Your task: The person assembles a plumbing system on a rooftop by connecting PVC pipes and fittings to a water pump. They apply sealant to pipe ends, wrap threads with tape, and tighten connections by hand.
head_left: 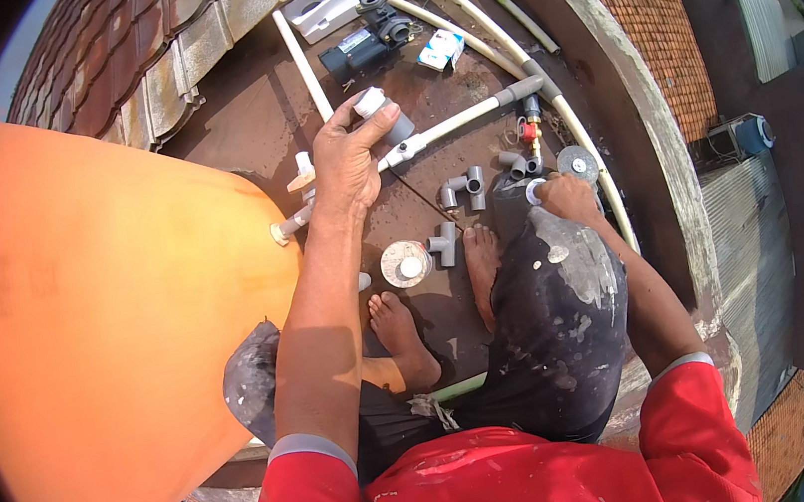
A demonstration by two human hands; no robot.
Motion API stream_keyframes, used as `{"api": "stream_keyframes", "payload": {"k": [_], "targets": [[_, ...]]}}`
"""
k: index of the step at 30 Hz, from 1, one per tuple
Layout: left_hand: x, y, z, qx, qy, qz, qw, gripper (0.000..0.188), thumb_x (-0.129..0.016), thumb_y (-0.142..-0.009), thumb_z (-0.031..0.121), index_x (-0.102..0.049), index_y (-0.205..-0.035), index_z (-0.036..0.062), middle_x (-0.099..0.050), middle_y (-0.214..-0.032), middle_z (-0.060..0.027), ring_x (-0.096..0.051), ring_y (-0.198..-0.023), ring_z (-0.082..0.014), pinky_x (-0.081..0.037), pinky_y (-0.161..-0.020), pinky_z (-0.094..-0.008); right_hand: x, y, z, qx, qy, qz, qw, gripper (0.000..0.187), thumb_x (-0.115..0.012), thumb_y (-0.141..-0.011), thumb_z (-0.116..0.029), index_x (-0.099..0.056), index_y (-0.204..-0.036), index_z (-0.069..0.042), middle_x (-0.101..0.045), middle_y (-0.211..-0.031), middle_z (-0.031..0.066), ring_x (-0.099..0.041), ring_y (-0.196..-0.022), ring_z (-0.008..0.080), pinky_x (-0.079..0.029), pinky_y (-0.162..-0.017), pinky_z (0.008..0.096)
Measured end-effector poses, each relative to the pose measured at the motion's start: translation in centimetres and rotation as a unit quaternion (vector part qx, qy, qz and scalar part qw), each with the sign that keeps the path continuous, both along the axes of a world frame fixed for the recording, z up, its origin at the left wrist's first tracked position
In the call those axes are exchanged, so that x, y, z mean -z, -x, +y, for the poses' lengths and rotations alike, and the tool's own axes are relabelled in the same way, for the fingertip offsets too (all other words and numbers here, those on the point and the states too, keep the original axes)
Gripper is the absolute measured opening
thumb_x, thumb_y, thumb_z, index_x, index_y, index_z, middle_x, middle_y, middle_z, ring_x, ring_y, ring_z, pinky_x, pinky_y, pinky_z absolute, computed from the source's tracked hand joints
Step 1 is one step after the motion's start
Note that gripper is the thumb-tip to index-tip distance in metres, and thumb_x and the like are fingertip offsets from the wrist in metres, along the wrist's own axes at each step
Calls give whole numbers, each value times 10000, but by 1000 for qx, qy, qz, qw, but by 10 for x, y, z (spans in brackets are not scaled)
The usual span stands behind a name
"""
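Observation:
Up in front, my left hand [346,157] is closed round a grey pipe fitting [399,131] with a white end, held above a white pipe [456,122]. My right hand [566,199] is lowered beside my right knee. Its fingers close on a small white round piece [533,192] over a dark object; the exact kind is unclear. Grey elbow and tee fittings [462,186] lie between the hands. Nearer my feet are another grey tee [443,244] and a round tin [406,264] with a white top.
A large orange tank [119,316] fills the left side. Farther off stand a dark water pump [363,53], white foam packing [322,8] and a small blue-white box [441,50]. A red-handled valve [529,131] joins the pipework. A low wall [638,91] edges the right.

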State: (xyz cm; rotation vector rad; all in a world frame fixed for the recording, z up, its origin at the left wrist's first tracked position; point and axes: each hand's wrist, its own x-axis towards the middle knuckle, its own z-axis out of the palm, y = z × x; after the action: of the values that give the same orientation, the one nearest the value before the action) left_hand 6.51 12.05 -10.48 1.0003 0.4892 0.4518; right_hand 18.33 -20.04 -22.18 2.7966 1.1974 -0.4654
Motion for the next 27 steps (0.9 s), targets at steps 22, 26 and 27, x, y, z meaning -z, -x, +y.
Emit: {"api": "stream_keyframes", "payload": {"k": [22, 26, 27], "targets": [[164, -206, 74, 48, 162, 160, 973, 318, -873, -925, 126, -697, -1187, 80, -681, -1113, -26, -635, -1036, -173, -502, -910, -362, 55, -132, 244, 17, -458, 20, 889, 516, -861, -848, -152, -568, -1247, -7, -656, -1079, 218, -697, -985, 428, -577, -821, 517], [181, -242, 94, -1, 194, 195, 961, 329, -887, -925, 126, -719, -1201, 64, -684, -1164, -59, -652, -1077, -200, -544, -958, -375, 79, -153, 278, 113, -513, 90, 846, 373, -809, -943, -191, -589, -1162, 15, -711, -928, 211, -729, -771, 405, -591, -706, 469], [184, -250, 99, -16, 205, 204, 957, 332, -890, -926, 130, -725, -1206, 62, -685, -1174, -68, -654, -1083, -206, -552, -967, -379, 83, -158, 284, 159, -519, 143, 828, 360, -795, -966, -204, -595, -1162, 23, -725, -904, 210, -735, -731, 398, -594, -686, 457]]}}
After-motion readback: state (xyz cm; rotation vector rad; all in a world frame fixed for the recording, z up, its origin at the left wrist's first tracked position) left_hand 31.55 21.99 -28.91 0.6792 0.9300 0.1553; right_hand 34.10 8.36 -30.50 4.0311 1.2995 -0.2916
